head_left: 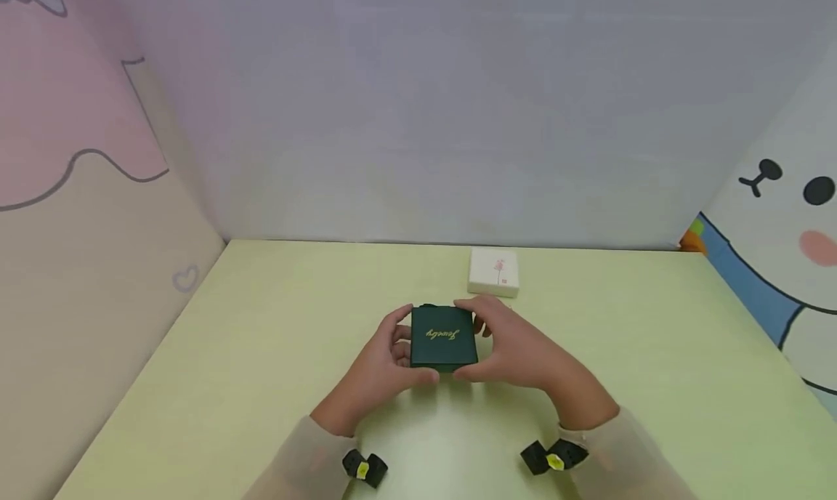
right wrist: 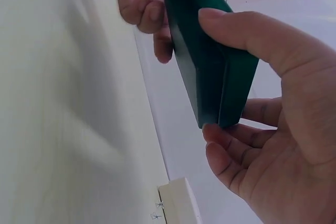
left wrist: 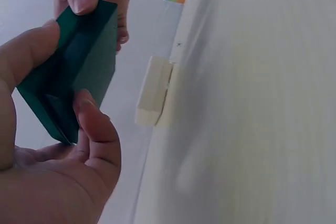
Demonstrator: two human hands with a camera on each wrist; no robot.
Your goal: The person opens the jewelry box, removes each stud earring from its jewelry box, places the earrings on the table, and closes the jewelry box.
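Observation:
A dark green jewelry box with gold "Jewelry" lettering, upside down in the head view, is held above the table between both hands. My left hand grips its left side, thumb at the near edge and fingers at the side and far corner. On the right side my right hand pinches the box, thumb on the near edge and index finger on the far edge. Both wrist views show the green box tilted, with thumbs on one face and fingertips on the opposite one. The lid looks closed in the right wrist view.
Behind the hands, a small white box with a pink flower print stands on the pale yellow-green table. A plain pale wall rises at the back edge, and cartoon-printed panels flank both sides.

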